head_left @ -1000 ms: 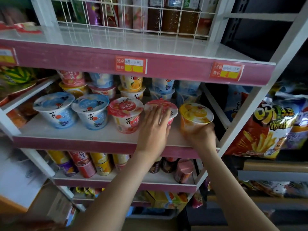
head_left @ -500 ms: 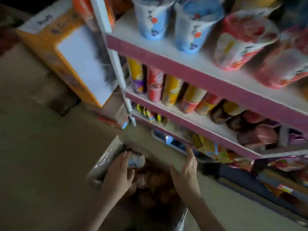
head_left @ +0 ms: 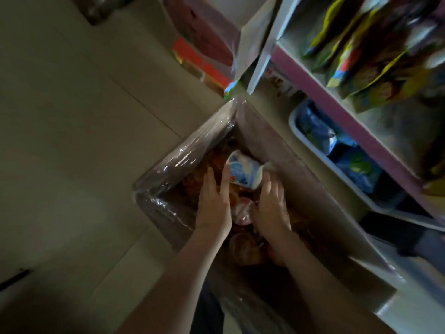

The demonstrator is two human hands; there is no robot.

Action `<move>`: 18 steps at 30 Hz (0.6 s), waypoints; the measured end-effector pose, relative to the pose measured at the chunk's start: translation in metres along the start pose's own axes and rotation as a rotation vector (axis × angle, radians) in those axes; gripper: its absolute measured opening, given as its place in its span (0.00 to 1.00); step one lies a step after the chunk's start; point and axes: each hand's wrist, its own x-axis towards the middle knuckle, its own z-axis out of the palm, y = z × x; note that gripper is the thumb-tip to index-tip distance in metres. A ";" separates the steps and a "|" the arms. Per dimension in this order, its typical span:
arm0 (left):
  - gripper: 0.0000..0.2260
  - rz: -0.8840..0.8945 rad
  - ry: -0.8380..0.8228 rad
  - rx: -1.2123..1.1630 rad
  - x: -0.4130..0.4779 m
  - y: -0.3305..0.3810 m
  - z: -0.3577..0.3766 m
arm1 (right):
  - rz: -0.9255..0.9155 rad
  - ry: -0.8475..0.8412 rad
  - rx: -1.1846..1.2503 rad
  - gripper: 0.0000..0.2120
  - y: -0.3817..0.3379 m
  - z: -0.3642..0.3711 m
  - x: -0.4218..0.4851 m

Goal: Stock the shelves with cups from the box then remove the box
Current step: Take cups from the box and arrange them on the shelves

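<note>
Inside the box [head_left: 185, 154], left hand [head_left: 213, 203] and right hand [head_left: 272, 208], fingers nearly straight, flank a tilted blue-and-white cup [head_left: 244, 172] at their 12 o'clock, fingertips touching its sides; shelf [head_left: 337, 112] at box's 2 o'clock.

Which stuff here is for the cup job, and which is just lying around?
For the job: plastic-wrapped brown cardboard box; blue-and-white plastic cup on its side inside; pink-lidded cup; left hand, right hand.
Just lying about: yellow snack bags on pink-edged shelf; blue packets in white tray; red-orange carton on floor.
</note>
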 end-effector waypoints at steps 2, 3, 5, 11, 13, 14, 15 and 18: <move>0.46 -0.074 -0.046 -0.004 0.014 -0.006 0.011 | -0.148 0.000 -0.200 0.38 0.004 0.016 0.028; 0.44 -0.100 -0.064 -0.004 0.020 -0.009 0.014 | -0.193 -0.006 -0.268 0.37 0.006 0.023 0.041; 0.43 -0.120 -0.086 -0.003 0.031 -0.011 0.019 | -0.242 -0.002 -0.378 0.39 0.010 0.038 0.063; 0.51 -0.131 -0.082 -0.038 0.034 -0.014 0.026 | -0.168 0.152 -0.649 0.29 0.003 0.062 0.078; 0.50 -0.075 -0.041 -0.049 0.030 -0.013 0.024 | -0.129 0.154 -0.690 0.28 -0.003 0.060 0.078; 0.49 -0.058 -0.027 -0.061 0.029 -0.012 0.022 | -0.103 0.142 -0.696 0.29 -0.006 0.057 0.076; 0.49 -0.053 -0.022 -0.074 0.026 -0.011 0.021 | -0.058 0.100 -0.678 0.31 -0.011 0.051 0.073; 0.49 -0.053 -0.049 -0.103 0.017 -0.009 0.014 | 0.057 -0.049 -0.571 0.37 -0.022 0.031 0.054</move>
